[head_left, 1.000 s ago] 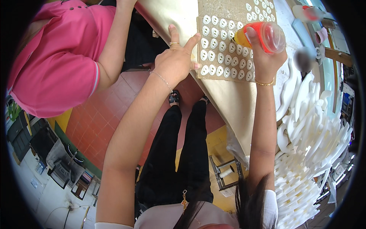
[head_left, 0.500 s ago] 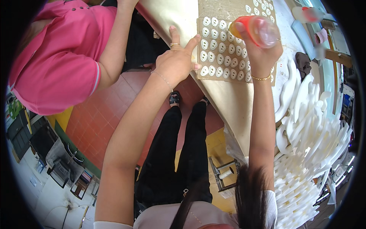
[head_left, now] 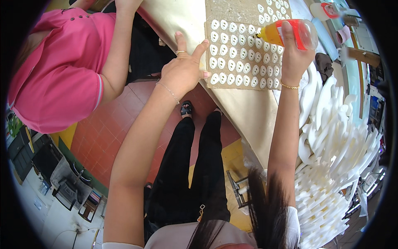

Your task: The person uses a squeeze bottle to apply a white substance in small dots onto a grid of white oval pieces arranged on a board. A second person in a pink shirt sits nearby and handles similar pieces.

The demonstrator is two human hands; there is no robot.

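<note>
My right hand [head_left: 297, 62] grips a clear squeeze bottle [head_left: 271, 34] of yellow liquid with a red label. The bottle lies tipped on its side, its dark nozzle pointing left, just over the rows of pieces. Beneath it is a brown board [head_left: 236, 12] carrying rows of small white oval pieces [head_left: 223, 63] with dark marks in their middles. My left hand [head_left: 182, 70] holds nothing; its fingers are spread by the board's left edge, over the cream-covered table [head_left: 244, 106]. Whether the nozzle touches a piece I cannot tell.
A person in a pink shirt [head_left: 62, 70] is close on my left, one arm reaching to the table. To the right is a large heap of curved white foam-like pieces [head_left: 331, 166]. Another bottle [head_left: 323, 10] and a dark cloth [head_left: 323, 66] lie beyond the board.
The bottle in my right hand has swung from pointing largely away from view to lying sideways, so its nozzle now shows over the pieces. My left hand keeps its spread pose.
</note>
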